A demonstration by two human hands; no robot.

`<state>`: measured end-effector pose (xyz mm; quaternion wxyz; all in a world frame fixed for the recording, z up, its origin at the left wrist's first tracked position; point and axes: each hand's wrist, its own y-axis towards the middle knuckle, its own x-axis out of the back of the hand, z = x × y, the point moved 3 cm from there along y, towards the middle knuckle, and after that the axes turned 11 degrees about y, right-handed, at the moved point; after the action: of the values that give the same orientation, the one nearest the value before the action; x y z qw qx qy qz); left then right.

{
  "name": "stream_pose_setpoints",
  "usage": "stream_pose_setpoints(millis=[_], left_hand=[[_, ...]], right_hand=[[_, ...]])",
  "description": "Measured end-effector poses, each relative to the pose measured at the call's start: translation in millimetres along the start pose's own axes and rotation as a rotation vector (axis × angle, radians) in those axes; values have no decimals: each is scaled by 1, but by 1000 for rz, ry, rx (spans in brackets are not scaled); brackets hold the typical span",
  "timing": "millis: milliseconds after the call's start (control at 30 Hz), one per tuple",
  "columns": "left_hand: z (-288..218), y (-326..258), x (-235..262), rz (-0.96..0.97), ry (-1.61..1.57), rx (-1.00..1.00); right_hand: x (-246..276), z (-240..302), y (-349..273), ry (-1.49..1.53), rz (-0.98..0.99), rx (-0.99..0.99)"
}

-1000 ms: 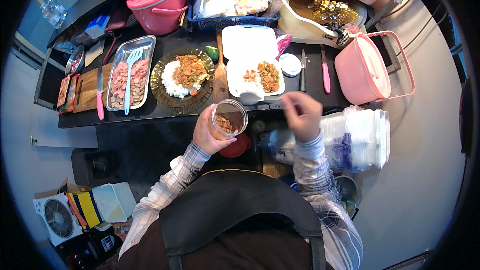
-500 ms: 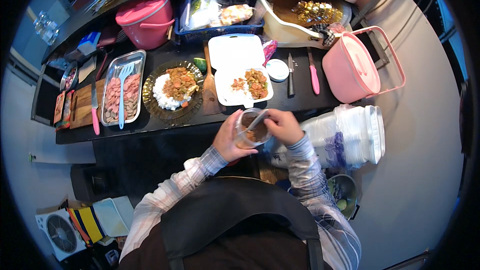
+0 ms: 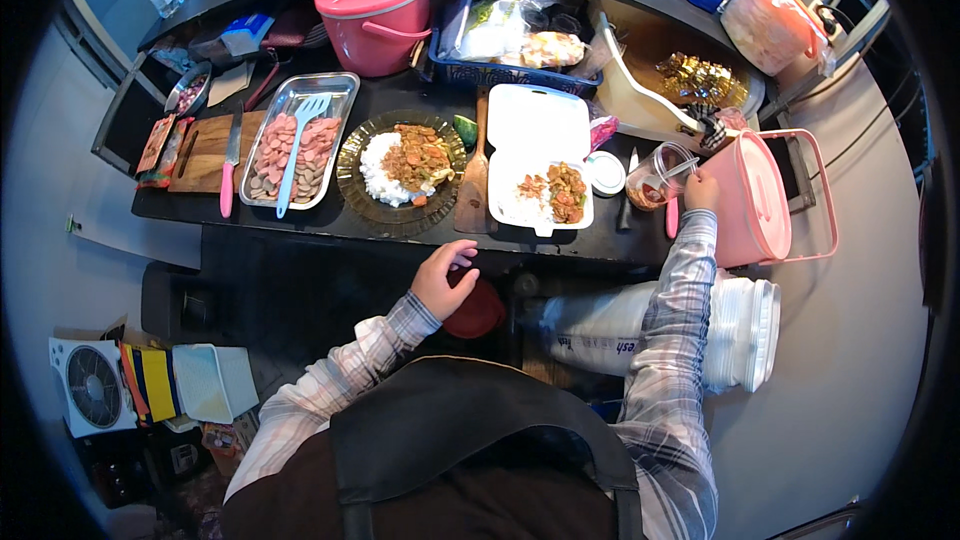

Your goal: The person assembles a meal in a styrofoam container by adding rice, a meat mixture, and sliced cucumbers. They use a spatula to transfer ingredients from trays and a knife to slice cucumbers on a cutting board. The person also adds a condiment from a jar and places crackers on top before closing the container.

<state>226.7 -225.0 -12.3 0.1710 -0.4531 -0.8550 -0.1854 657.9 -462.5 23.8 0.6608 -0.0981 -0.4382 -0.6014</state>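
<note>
My right hand (image 3: 703, 192) reaches to the right side of the table, its fingers closed at the rim of a clear plastic cup (image 3: 652, 186) with some brown food inside. A pale spoon (image 3: 682, 168) leans out of the cup toward those fingers; whether they touch it too is hard to tell. My left hand (image 3: 443, 280) hangs before the table's front edge, fingers apart and slightly curled, holding nothing. Ahead of it stand an open white foam box (image 3: 512, 224) with rice and stew, and an amber glass plate (image 3: 357, 208) of the same food.
Left lie a metal tray (image 3: 345, 90) of sliced sausage with a blue slotted turner (image 3: 290, 155), a pink-handled knife (image 3: 232, 155) and a cutting board (image 3: 205, 175). A wooden spatula (image 3: 474, 190) lies mid-table. A pink bucket (image 3: 752, 200) stands right, near stacked foam boxes (image 3: 745, 330).
The cup went from between both hands, in front of the table, to the table's right side with my right hand. My left hand let go of it. The view shifted.
</note>
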Motion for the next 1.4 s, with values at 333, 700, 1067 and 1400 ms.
stream_pose_setpoints(millis=[333, 700, 1067, 1400], left_hand=[[3, 48, 59, -207, 280, -123], [36, 215, 49, 207, 955, 92], [63, 274, 15, 463, 1030, 540], [55, 276, 54, -74, 636, 381]], right_hand=[[-12, -14, 31, -166, -92, -295], [-24, 12, -20, 264, -367, -151], [-84, 19, -97, -93, 233, -121], [-66, 34, -155, 279, 63, -305]])
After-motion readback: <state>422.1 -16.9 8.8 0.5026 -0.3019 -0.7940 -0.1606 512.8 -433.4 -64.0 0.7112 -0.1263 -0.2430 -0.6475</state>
